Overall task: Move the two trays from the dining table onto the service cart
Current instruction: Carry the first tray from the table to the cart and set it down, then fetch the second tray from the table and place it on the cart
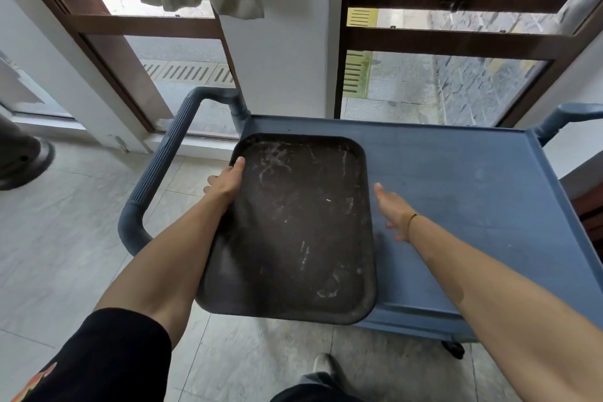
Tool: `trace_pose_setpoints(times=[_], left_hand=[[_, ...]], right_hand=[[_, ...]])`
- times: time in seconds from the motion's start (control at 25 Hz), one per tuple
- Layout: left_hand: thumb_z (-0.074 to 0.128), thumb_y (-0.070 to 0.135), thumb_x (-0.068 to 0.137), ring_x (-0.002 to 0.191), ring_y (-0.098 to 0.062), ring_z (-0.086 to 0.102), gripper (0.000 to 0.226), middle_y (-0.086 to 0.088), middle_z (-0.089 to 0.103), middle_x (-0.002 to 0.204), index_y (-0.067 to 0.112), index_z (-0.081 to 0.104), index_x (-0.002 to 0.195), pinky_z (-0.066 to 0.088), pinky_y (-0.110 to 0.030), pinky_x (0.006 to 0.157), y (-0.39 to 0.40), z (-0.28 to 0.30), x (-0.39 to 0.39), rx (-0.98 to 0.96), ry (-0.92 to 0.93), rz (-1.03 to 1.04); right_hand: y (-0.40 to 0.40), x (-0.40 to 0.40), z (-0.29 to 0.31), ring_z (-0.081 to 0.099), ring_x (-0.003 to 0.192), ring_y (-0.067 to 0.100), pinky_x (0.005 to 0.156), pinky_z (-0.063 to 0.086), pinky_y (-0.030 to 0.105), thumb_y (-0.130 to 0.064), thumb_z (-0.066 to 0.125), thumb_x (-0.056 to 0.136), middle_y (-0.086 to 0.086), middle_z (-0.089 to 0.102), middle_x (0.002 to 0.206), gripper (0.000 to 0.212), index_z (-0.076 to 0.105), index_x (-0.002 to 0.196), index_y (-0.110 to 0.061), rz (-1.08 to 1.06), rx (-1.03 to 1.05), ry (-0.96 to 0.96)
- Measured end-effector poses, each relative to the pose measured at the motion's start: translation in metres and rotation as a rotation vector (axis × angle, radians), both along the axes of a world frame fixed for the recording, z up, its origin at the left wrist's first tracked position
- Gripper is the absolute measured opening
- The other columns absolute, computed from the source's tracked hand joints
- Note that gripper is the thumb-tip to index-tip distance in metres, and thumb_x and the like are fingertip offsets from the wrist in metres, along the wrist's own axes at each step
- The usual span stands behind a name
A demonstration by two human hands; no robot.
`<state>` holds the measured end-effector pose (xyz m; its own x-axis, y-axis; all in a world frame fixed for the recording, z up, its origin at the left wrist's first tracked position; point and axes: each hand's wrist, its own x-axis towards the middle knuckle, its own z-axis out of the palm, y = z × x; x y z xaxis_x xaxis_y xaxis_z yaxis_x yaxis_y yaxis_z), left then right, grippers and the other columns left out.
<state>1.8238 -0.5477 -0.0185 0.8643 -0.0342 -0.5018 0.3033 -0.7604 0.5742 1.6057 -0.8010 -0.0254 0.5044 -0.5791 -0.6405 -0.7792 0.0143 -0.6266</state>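
Observation:
A dark brown, scratched tray (pixel 293 228) lies on the left part of the blue service cart (pixel 473 192), its near edge sticking out past the cart's front rim. My left hand (pixel 228 181) grips the tray's left rim, thumb on top. Just right of the tray, my right hand (pixel 393 209) hovers with fingers spread, apart from the tray and holding nothing. Only one tray is in view.
The cart's ribbed handle (pixel 163 157) curves out on the left, and a second handle (pixel 567 114) shows at the far right. Brown-framed windows and a white pillar (pixel 280 42) stand right behind the cart. A dark round base (pixel 23 157) sits on the tiled floor at left.

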Motion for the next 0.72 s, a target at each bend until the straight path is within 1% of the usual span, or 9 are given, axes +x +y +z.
trace_pose_setpoints(times=[0.04, 0.08, 0.12, 0.16, 0.24, 0.28, 0.4, 0.56, 0.72], left_hand=[[0.024, 0.075, 0.089, 0.140, -0.042, 0.025, 0.079, -0.018, 0.027, 0.155, 0.027, 0.035, 0.151, 0.022, -0.055, 0.115, -0.009, 0.004, -0.005, 0.031, -0.040, -0.050], [0.023, 0.072, 0.091, 0.140, -0.042, 0.025, 0.074, -0.019, 0.028, 0.155, 0.029, 0.035, 0.150, 0.021, -0.055, 0.115, -0.019, 0.007, -0.012, 0.058, -0.089, -0.131], [0.022, 0.071, 0.092, 0.141, -0.042, 0.025, 0.070, -0.019, 0.029, 0.155, 0.032, 0.037, 0.149, 0.020, -0.056, 0.115, -0.030, 0.011, -0.022, 0.075, -0.141, -0.228], [0.023, 0.071, 0.092, 0.141, -0.041, 0.025, 0.068, -0.016, 0.030, 0.155, 0.035, 0.039, 0.147, 0.019, -0.058, 0.114, -0.042, 0.014, -0.032, 0.073, -0.187, -0.317], [0.027, 0.072, 0.091, 0.142, -0.036, 0.024, 0.066, -0.009, 0.030, 0.156, 0.038, 0.041, 0.146, 0.017, -0.060, 0.112, -0.070, 0.021, -0.055, 0.055, -0.261, -0.460], [0.028, 0.073, 0.091, 0.143, -0.035, 0.022, 0.067, -0.007, 0.029, 0.157, 0.038, 0.039, 0.147, 0.016, -0.060, 0.112, -0.086, 0.024, -0.067, 0.054, -0.295, -0.531], [0.028, 0.073, 0.090, 0.145, -0.032, 0.019, 0.069, -0.005, 0.027, 0.159, 0.036, 0.037, 0.148, 0.014, -0.060, 0.112, -0.141, 0.037, -0.110, 0.039, -0.409, -0.744], [0.032, 0.075, 0.088, 0.146, -0.028, 0.019, 0.071, -0.003, 0.027, 0.159, 0.038, 0.036, 0.148, 0.015, -0.058, 0.114, -0.216, 0.052, -0.177, 0.023, -0.488, -0.934], [0.030, 0.074, 0.090, 0.146, -0.030, 0.019, 0.073, -0.004, 0.024, 0.161, 0.035, 0.033, 0.151, 0.016, -0.058, 0.116, -0.283, 0.066, -0.264, -0.006, -0.553, -1.112]], right_hand=[[-0.005, -0.005, 0.002, 0.047, 0.129, 0.036, 0.106, 0.036, 0.044, -0.050, 0.027, 0.103, 0.018, 0.050, 0.141, 0.059, 0.052, 0.136, -0.007, 0.046, -0.090, -0.046], [-0.011, -0.011, 0.005, 0.049, 0.123, 0.035, 0.104, 0.036, 0.042, -0.050, 0.028, 0.103, 0.019, 0.054, 0.132, 0.054, 0.059, 0.124, -0.011, 0.083, -0.168, -0.078], [-0.017, -0.021, 0.009, 0.050, 0.120, 0.034, 0.102, 0.036, 0.041, -0.052, 0.029, 0.101, 0.019, 0.055, 0.125, 0.051, 0.060, 0.118, -0.015, 0.114, -0.241, -0.088], [-0.025, -0.031, 0.011, 0.048, 0.123, 0.035, 0.105, 0.036, 0.044, -0.055, 0.029, 0.100, 0.019, 0.054, 0.132, 0.053, 0.057, 0.124, -0.017, 0.144, -0.325, -0.072], [-0.042, -0.055, 0.021, 0.039, 0.134, 0.038, 0.109, 0.034, 0.052, -0.061, 0.028, 0.097, 0.016, 0.045, 0.147, 0.062, 0.044, 0.143, -0.022, 0.199, -0.491, -0.005], [-0.050, -0.070, 0.027, 0.033, 0.137, 0.037, 0.109, 0.032, 0.054, -0.063, 0.028, 0.096, 0.014, 0.040, 0.150, 0.063, 0.040, 0.146, -0.026, 0.203, -0.557, 0.016], [-0.084, -0.127, 0.050, 0.020, 0.143, 0.032, 0.107, 0.025, 0.057, -0.067, 0.027, 0.093, 0.006, 0.033, 0.156, 0.066, 0.036, 0.148, -0.030, 0.187, -0.740, 0.052], [-0.127, -0.222, 0.072, 0.005, 0.149, 0.030, 0.115, 0.013, 0.057, -0.068, 0.025, 0.093, 0.005, 0.023, 0.160, 0.067, 0.030, 0.150, -0.032, 0.097, -0.866, 0.123], [-0.153, -0.324, 0.087, 0.003, 0.149, 0.030, 0.117, 0.010, 0.058, -0.065, 0.028, 0.094, 0.004, 0.023, 0.160, 0.064, 0.030, 0.149, -0.032, -0.027, -0.945, 0.186]])
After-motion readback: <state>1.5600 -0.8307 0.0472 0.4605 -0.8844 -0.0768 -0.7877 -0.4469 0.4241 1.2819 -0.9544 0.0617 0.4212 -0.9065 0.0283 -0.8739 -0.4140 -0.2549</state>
